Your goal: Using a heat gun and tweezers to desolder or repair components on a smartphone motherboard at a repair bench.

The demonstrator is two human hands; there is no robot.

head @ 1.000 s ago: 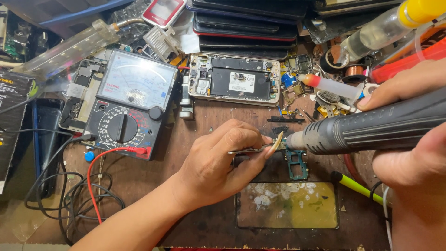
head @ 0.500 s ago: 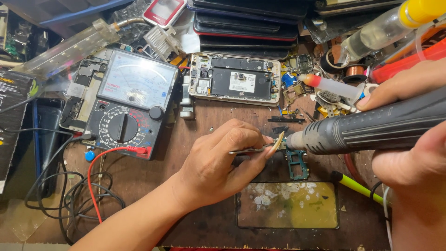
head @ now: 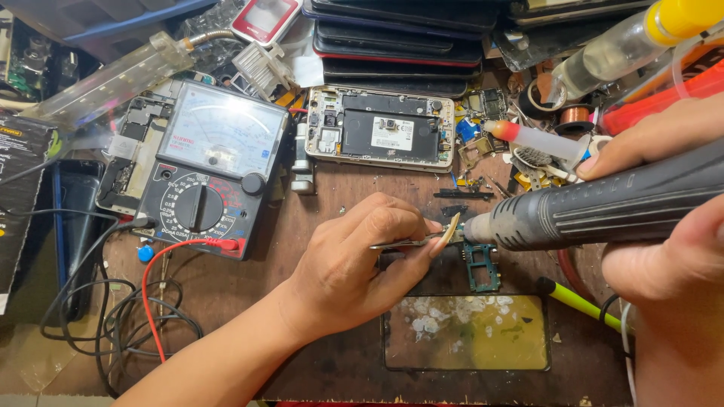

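Head view shows nothing moved since a second ago: left hand (head: 354,264) still pinches tweezers (head: 411,243) over the board (head: 483,265) at centre, right hand (head: 671,249) stays wrapped around the heat gun (head: 603,207)

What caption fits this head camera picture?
Left hand pinches tweezers beside a hot-air tool in the right hand, over a small circuit board.

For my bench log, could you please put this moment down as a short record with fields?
left hand: pinches tweezers holding a small part at the nozzle
right hand: grips the hot-air tool
under the nozzle: small circuit board
left of bench: meter with red lead
behind: opened phone
front: stained glass plate
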